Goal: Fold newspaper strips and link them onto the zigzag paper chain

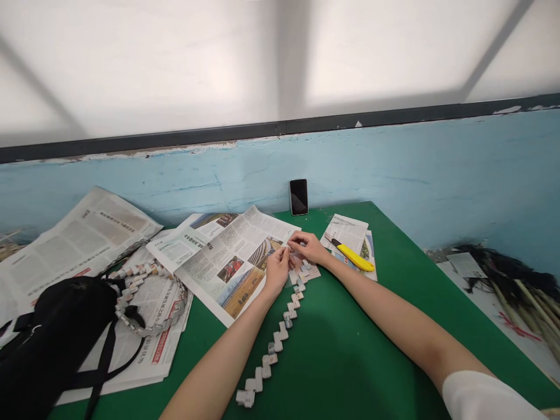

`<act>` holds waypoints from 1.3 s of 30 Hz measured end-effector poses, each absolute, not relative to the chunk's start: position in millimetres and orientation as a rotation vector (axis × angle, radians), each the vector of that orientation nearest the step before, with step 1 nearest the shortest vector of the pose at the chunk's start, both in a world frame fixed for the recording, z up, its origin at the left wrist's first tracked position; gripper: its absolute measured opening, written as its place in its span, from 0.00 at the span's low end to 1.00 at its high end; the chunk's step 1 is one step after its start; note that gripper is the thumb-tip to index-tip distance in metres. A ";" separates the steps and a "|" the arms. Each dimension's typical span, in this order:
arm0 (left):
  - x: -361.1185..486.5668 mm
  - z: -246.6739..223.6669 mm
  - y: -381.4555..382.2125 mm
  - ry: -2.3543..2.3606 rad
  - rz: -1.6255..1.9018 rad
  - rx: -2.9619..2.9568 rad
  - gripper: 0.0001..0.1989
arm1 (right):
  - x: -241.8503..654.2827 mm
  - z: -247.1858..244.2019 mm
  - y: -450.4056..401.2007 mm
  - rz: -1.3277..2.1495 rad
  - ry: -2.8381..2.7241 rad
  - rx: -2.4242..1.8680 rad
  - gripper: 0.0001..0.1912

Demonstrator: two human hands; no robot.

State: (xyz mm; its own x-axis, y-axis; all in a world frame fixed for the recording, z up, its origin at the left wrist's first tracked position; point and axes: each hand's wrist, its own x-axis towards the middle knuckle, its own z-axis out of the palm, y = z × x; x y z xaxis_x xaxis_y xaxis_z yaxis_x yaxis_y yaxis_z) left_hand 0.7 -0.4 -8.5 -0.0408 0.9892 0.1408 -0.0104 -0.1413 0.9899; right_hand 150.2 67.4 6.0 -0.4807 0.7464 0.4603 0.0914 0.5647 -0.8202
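My left hand (276, 269) and my right hand (308, 246) meet at the far end of a zigzag chain of folded newspaper links (276, 341) that runs across the green table (350, 350) toward me. Both hands pinch a small folded paper piece (289, 247) at the chain's top end, fingertips touching. An open newspaper (227, 256) lies under and left of my left hand.
A yellow utility knife (354, 256) rests on paper sheets right of my hands. A black phone (298, 196) leans on the blue wall. A second paper chain loop (149, 300) and a black bag (56, 332) lie on newspapers at left. Dark sticks (520, 291) lie beyond the right edge.
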 end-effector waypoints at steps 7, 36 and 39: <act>1.4 -5.4 -1.3 1.127 1.360 1.255 0.23 | 146.3 2.0 65.4 0.980 -1.842 -0.700 0.15; -1.8 -15.0 8.1 1.080 1.476 0.841 0.14 | 142.2 4.5 49.2 0.430 -2.184 -0.575 0.06; -3.7 -14.8 8.8 1.055 1.507 0.732 0.13 | 142.7 9.7 47.6 0.441 -2.256 -0.568 0.04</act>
State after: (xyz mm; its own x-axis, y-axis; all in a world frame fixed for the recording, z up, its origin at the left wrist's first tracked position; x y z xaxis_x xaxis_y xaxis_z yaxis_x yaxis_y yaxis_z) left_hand -3.7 8.8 -14.8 -0.2064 0.9738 -0.0953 -0.4231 -0.0011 0.9061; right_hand 142.7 47.6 9.7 -0.6168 0.5221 0.5891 0.2621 0.8419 -0.4717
